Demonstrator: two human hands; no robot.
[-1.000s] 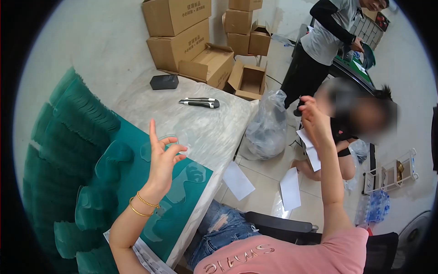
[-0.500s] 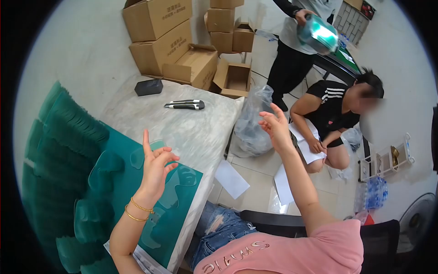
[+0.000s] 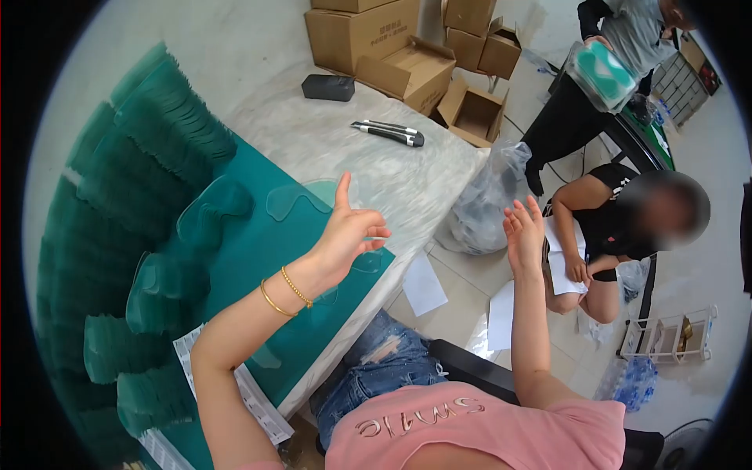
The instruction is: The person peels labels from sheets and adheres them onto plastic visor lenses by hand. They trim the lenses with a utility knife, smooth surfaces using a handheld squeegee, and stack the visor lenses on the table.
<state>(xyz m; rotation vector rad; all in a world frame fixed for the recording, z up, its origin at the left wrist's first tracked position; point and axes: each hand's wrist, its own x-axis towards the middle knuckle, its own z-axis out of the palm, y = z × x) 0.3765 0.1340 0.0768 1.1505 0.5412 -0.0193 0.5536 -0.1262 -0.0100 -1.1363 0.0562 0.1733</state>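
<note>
Glass stacks (image 3: 172, 117) are ranged along one side of the mat (image 3: 265, 254); loose panes (image 3: 283, 205) are left unstacked on it. Nothing is held: the left hand (image 3: 346, 233) is raised, index finger extended, and the right hand (image 3: 524, 238) is lifted beyond the table's (image 3: 435, 176) edge, fingers unclenched.

A pink short-sleeved cotton-look T-shirt (image 3: 517, 427) carries shiny metallic-looking lettering (image 3: 419, 417), apparently "Smile", skewed by the angle. Below shows ripped blue denim legwear (image 3: 384, 376). A gold beaded bracelet (image 3: 294, 287) and smooth thin gold bangle (image 3: 272, 300) circle the left wrist (image 3: 307, 272).
</note>
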